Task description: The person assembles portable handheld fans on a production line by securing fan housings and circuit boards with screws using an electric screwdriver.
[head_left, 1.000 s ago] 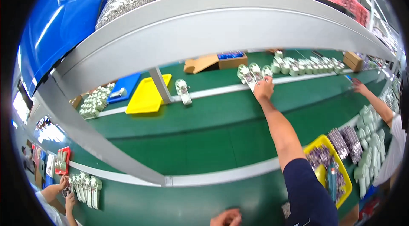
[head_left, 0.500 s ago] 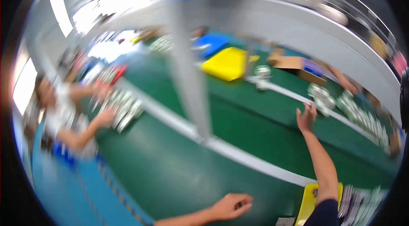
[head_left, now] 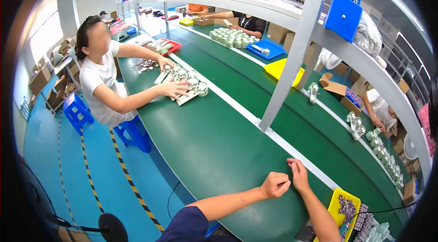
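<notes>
My left hand (head_left: 275, 185) is closed in a fist above the green work surface (head_left: 219, 150); whatever it may hold is hidden. Just right of it, apart from it, my right hand (head_left: 299, 175) is raised near the pale metal rail (head_left: 315, 169), its fingers loosely bent and apart, with nothing visible in them. Beside my right forearm sits a yellow tray (head_left: 335, 205) of small purplish parts. Next to the tray lie more purplish parts (head_left: 363, 219) in rows and several pale green pieces (head_left: 378, 232).
A co-worker (head_left: 102, 73) at the left has both hands on pale green and white parts (head_left: 182, 77). A grey post (head_left: 292, 55) rises from the rail. Across the green belt stand a yellow tray (head_left: 278, 71), a blue tray (head_left: 267, 48) and rows of pale green assemblies (head_left: 383, 155).
My right hand has come back from the far side of the belt to beside my left hand. My left hand has moved up and right. The view has shifted and sharpened.
</notes>
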### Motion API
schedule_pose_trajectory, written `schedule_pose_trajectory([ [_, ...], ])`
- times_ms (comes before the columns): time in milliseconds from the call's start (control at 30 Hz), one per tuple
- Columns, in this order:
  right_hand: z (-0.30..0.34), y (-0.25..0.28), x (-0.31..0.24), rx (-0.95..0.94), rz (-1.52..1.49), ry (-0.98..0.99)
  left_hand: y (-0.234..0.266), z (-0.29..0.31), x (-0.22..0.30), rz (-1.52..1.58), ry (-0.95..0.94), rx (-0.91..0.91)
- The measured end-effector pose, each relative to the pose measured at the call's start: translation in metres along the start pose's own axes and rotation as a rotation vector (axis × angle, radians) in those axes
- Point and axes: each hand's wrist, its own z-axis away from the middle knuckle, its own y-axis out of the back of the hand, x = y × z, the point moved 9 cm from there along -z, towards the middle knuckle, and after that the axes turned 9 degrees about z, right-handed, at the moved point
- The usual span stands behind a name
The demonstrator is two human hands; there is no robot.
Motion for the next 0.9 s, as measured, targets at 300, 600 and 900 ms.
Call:
schedule_pose_trajectory([
  [300, 0.017, -0.02, -0.068, 0.029, 0.58, 0.318, 0.025, -0.024, 0.076, 0.147, 0.223, -0.079],
  [600, -0.045, -0.075, -0.159, 0.0, 0.29, 0.323, 0.077, 0.116, 0.089, 0.009, 0.783, -0.049],
  [900, -0.203, -0.27, -0.204, -0.24, 0.601, 0.161, 0.088, 0.14, 0.088, -0.048, 0.852, 0.181],
])
